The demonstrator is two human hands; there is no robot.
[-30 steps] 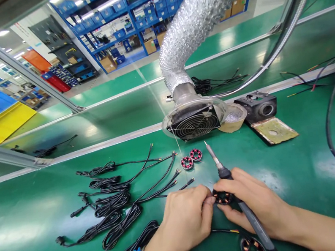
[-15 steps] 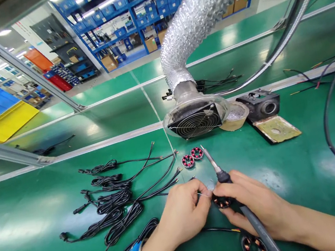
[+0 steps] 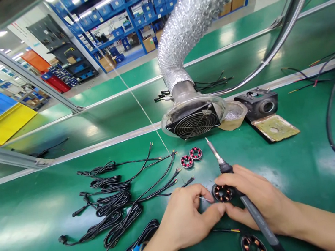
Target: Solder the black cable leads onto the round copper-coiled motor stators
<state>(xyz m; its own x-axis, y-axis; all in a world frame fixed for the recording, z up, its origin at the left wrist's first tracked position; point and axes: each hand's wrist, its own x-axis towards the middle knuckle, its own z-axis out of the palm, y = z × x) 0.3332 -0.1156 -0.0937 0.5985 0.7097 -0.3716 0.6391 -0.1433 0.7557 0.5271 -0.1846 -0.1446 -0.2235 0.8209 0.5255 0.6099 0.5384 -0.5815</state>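
Note:
My left hand point(image 3: 191, 213) is closed with a thin silvery wire point(image 3: 204, 199) between its fingers, and its thumb tip reaches the lower edge of a stator with copper windings point(image 3: 222, 193). In my right hand point(image 3: 256, 194) lies a soldering iron point(image 3: 255, 213), its metal tip pointing up and away from me. The fingers of that same hand also grip the stator, partly covering it. Another copper-wound stator point(image 3: 254, 249) rests on the green bench below, near a cable end point(image 3: 226, 230) with coloured leads. Two stators with red windings point(image 3: 187, 162) point(image 3: 196, 153) sit farther back.
Several coiled black cables point(image 3: 112, 201) lie to the left. At the back stand a fume extractor fan point(image 3: 192, 122) on a foil duct point(image 3: 184, 32), a paper-like cup point(image 3: 232, 115) and a black holder point(image 3: 260, 103) with a sponge point(image 3: 276, 128). A black cord point(image 3: 333, 136) curves along the right.
My left thumb has moved right, towards the stator's lower edge, and its fingers have parted somewhat. The stator shows more fully. The soldering iron's tip has shifted slightly right and up.

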